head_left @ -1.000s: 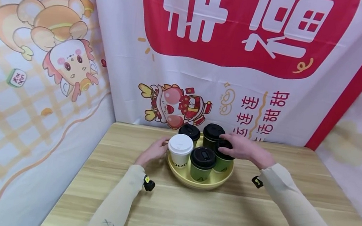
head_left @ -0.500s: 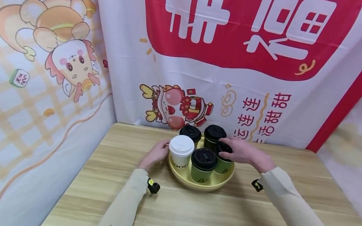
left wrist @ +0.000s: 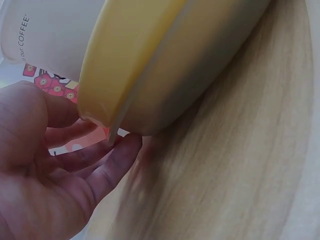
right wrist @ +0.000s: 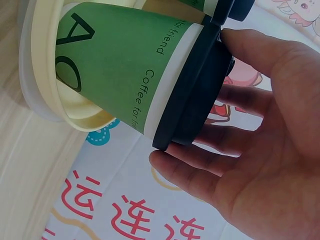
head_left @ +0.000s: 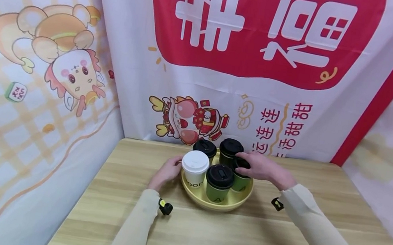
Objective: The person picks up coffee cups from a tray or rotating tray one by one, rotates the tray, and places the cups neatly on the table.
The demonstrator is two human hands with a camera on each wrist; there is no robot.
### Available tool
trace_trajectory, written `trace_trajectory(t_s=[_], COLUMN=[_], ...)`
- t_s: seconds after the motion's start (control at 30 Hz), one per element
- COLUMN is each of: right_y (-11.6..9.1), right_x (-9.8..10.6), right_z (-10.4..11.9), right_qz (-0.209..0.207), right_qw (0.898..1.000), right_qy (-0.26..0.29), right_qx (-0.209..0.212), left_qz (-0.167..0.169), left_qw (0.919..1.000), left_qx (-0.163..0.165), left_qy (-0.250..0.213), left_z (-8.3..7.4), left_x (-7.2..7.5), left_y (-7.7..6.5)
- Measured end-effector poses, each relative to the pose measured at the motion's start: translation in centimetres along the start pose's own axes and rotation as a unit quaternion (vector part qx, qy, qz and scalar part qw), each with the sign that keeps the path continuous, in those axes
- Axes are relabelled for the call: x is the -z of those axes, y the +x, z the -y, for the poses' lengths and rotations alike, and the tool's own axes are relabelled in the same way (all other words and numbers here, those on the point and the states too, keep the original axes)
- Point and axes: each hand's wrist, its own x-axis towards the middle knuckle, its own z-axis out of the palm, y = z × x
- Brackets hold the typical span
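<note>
A round yellow tray (head_left: 204,203) holds several lidded paper coffee cups. My left hand (head_left: 166,172) is at its left side, thumb and fingers curled about the rim (left wrist: 100,100) in the left wrist view. Just inside that edge stands a white cup (head_left: 195,174) with a white lid. On the right, my right hand (head_left: 264,168) holds a green cup (right wrist: 117,65) by its black lid (right wrist: 192,95), thumb and fingertips around the lid's edge. Another green cup (head_left: 217,190) is at the front. Two more black-lidded cups, one with its lid (head_left: 205,147) at the back left, are partly hidden.
The tray sits towards the back of a wooden table (head_left: 210,240). Behind the table hangs a red and white printed cloth (head_left: 260,89). A patterned cloth (head_left: 33,117) covers the left side. Small black wrist cameras (head_left: 165,207) are on both sleeves.
The head view shifts slightly. Both hands, the cups and the tray keep the same places relative to one another.
</note>
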Motion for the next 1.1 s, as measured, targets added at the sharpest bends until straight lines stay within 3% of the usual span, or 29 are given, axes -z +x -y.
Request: trace_trajectory(t_s=[0.3,0.5,1.1], right_y=[-0.46,-0.40,-0.24], right_x=[0.09,-0.04,0.30], right_z=[0.01,0.28,0.31], right_qz=[-0.011,-0.003,-0.021], right_qw=[1.000,1.000,1.000], right_qy=[0.006,0.004,0.006], right_qx=[-0.005,-0.011,-0.003], left_qz=[-0.013,-0.006,-0.001], left_qw=[0.9999,0.9994,0.9984], left_qx=[0.002,0.022,0.032], left_qy=[-0.001,-0.025,-0.046], left_z=[-0.18,0.02,0.05], left_x=[-0.33,-0.18,-0.08], left_y=[-0.26,-0.17,-0.01])
